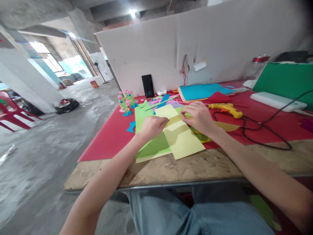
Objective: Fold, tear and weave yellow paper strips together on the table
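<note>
Between my two hands stretches a narrow yellow paper strip (175,121), held just over a pale yellow sheet (184,140). My left hand (153,126) pinches the strip's left end, its fingers curled. At the other end, thumb and fingertips of my right hand (197,117) close on the strip. Beneath the pale sheet lie green paper sheets (156,147). Yellow-handled scissors (205,140) rest partly hidden under my right forearm. Beyond that hand is a yellow glue gun (228,109).
Small paper flower plants (126,104) stand at the back left, near a black phone (148,86) leaning on the white partition (151,49). Blue sheets (205,91) lie at the back. A black cable (264,143) loops across the red table covering (102,140) on the right.
</note>
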